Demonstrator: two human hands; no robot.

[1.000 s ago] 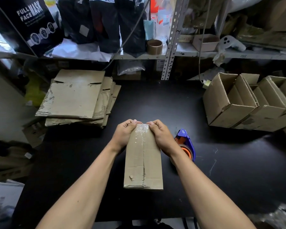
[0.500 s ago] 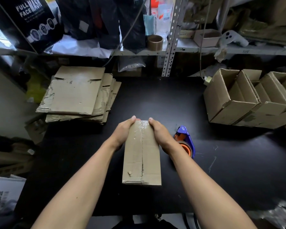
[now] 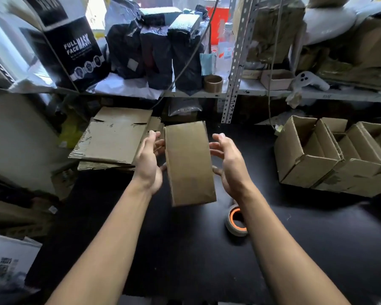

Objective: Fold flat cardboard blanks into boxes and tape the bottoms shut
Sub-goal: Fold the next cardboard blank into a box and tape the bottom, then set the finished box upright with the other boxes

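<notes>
A folded cardboard box (image 3: 188, 164) is up off the black table (image 3: 185, 249), a plain side facing me. My left hand (image 3: 149, 161) is at its left side, fingers relaxed and thumb touching the box's edge. My right hand (image 3: 228, 164) is at its right side with fingers spread and loosely curved; a narrow gap shows between its fingertips and the box. Neither hand wraps around the box. A tape dispenser (image 3: 237, 221) with an orange core lies on the table, partly behind my right forearm. Flat cardboard blanks (image 3: 114, 137) are stacked at the left.
Several open finished boxes (image 3: 312, 155) stand together at the right of the table. A metal shelf (image 3: 231, 69) at the back carries black bags, a mask carton, a brown tape roll (image 3: 213, 83) and a white controller. Cardboard clutter lies at the far left.
The box was lying on the table with its taped seam up and both hands pressing its far end. It is now lifted and turned, with my hands opened at its sides.
</notes>
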